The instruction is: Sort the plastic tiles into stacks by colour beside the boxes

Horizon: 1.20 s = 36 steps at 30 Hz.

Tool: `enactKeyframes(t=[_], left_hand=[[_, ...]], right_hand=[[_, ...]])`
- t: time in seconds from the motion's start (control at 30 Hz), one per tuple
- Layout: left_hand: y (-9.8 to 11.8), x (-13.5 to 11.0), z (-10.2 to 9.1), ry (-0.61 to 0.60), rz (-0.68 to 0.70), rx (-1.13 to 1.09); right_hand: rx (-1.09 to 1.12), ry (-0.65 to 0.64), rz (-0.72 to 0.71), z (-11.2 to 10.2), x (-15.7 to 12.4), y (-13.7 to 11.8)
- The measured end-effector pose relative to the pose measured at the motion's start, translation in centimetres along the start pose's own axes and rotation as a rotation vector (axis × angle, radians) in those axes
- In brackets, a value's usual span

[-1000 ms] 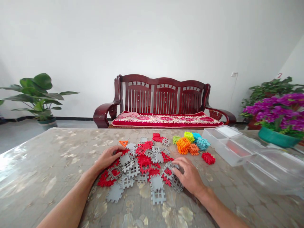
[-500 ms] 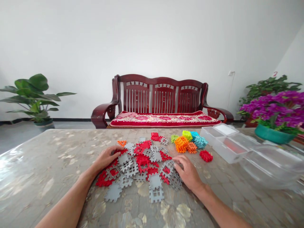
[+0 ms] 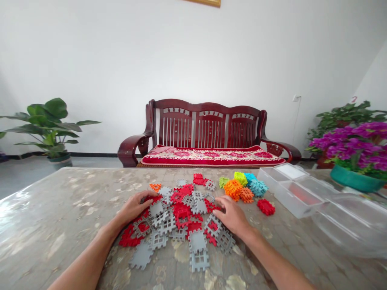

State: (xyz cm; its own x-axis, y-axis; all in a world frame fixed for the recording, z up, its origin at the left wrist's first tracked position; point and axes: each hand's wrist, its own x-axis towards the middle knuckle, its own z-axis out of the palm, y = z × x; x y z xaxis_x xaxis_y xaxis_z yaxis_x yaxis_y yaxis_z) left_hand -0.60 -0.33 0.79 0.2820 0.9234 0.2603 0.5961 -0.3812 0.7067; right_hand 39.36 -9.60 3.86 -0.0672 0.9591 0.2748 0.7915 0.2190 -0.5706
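A loose heap of red and grey interlocking plastic tiles (image 3: 198, 241) with notched edges lies in front of me; some are solid, others window-like. My left hand (image 3: 135, 206) is at the heap's left side, fingers and thumb closed about a red tile (image 3: 155, 197) that they partly cover. At the right side, my right hand (image 3: 231, 215) has its thumb and index finger on a red tile (image 3: 209, 206) next to a grey frame tile (image 3: 209, 197). A small orange triangular tile (image 3: 155, 187) rests beyond my left fingers.
Stacked orange (image 3: 232, 189), lime (image 3: 240, 178) and blue tiles (image 3: 257, 187) stand at the back right, with a red stack (image 3: 266, 207) nearer. Clear plastic boxes (image 3: 298, 201) and a teal flower pot (image 3: 356, 179) occupy the table's right. Behind the table is a wooden bench (image 3: 208, 106).
My right hand has moved slightly left, its fingertips now on the red tile. My left hand stays by its red tile. The whole view has tilted up a little.
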Motion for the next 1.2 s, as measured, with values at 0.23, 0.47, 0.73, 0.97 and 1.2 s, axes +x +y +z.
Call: enactKeyframes(t=[0.23,0.47,0.73,0.97,1.2], left_hand=[[0.0,-0.1,0.0,-0.006,0.005,0.000],[0.3,-0.2,0.0,0.006,0.007,0.025],[1.0,-0.4,0.0,0.009,-0.007,0.025],[0.8,-0.4,0.1,0.017,0.000,0.014],[0.7,-0.5,0.0,0.010,0.017,0.022]], right_hand=[[-0.065,0.003,-0.010,0.9,-0.1,0.5],[-0.057,0.015,-0.008,1.0,-0.3,0.5],[-0.052,0.016,-0.024,1.3,-0.2,0.8],[-0.035,0.051,-0.056,1.5,-0.3,1.0],[0.028,0.130,-0.098,1.8,-0.5,1.3]])
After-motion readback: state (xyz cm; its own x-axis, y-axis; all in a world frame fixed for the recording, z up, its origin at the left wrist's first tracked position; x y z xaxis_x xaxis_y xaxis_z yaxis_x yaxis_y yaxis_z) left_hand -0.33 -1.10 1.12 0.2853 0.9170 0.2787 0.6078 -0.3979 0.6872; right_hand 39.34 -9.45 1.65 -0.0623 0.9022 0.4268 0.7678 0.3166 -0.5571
